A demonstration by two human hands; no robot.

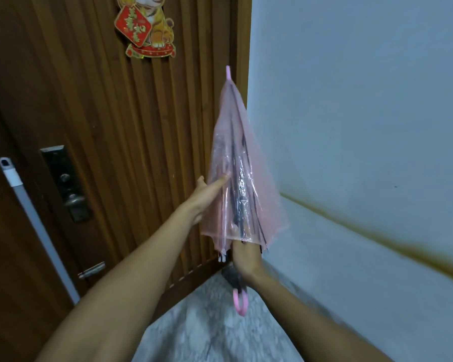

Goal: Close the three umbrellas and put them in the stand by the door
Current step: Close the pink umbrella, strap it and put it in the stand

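Note:
A see-through pink umbrella [249,163] is held upright in front of the door corner, its canopy folded down loosely around the dark ribs, tip pointing up. My right hand [243,259] reaches up under the canopy's lower edge and grips the shaft, fingers partly hidden by the plastic. The pink hooked handle [239,304] hangs below that wrist. My left hand [209,194] lies with straight fingers against the canopy's left side. A dark object [232,276] sits on the floor in the corner behind my right wrist; I cannot tell what it is.
A ribbed brown wooden door [115,126] with a lock plate and knob [68,189] fills the left. A red and gold tiger decoration [144,24] hangs on it. A grey pole [37,226] leans at the left. A white wall [364,113] stands at the right; marbled floor [215,330] below.

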